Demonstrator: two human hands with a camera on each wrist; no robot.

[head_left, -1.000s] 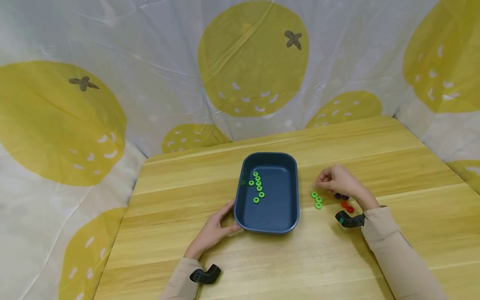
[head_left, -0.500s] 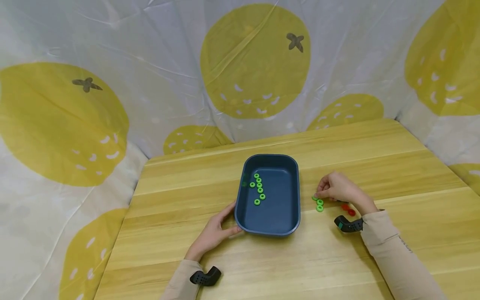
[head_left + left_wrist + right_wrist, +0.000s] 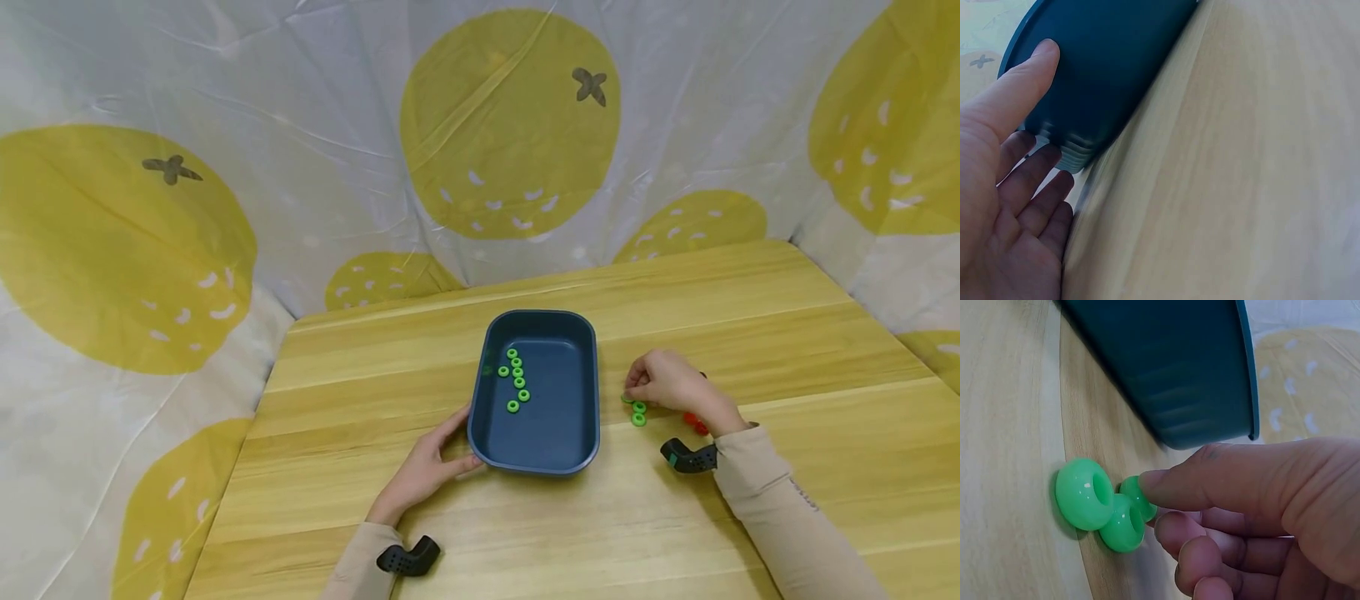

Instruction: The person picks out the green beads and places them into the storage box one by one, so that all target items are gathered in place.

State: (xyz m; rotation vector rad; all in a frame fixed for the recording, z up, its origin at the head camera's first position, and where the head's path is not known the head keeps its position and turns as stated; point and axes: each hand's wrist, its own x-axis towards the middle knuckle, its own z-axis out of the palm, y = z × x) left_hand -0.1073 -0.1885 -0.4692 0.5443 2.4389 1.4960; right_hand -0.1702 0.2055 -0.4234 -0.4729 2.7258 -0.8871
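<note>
My left hand (image 3: 423, 467) rests at the near left corner of a dark blue tray (image 3: 555, 425). In the left wrist view, the thumb (image 3: 1035, 75) lies straight along the tray's wall, while the other fingers sit loosely bent round the corner. To the right of the tray, my right hand (image 3: 666, 382) pinches a small green ring (image 3: 1138, 497) between thumb and forefinger, low over the table. Two more green rings, a nearer one (image 3: 1085, 494) and a middle one (image 3: 1124, 525), lie right beside it. Several green rings (image 3: 519, 382) are scattered inside the tray's left half.
Red rings (image 3: 689, 418) lie on the wooden table (image 3: 525, 533) under the right wrist, partly covered by it. A dark bit (image 3: 702, 374) peeks out behind the right hand. A fruit-print cloth (image 3: 322, 167) hangs behind the table.
My right hand has come down and toward me onto the farthest green ring of the three, and now pinches it. It covers the dark purple pieces seen earlier. The left hand stays at the tray.
</note>
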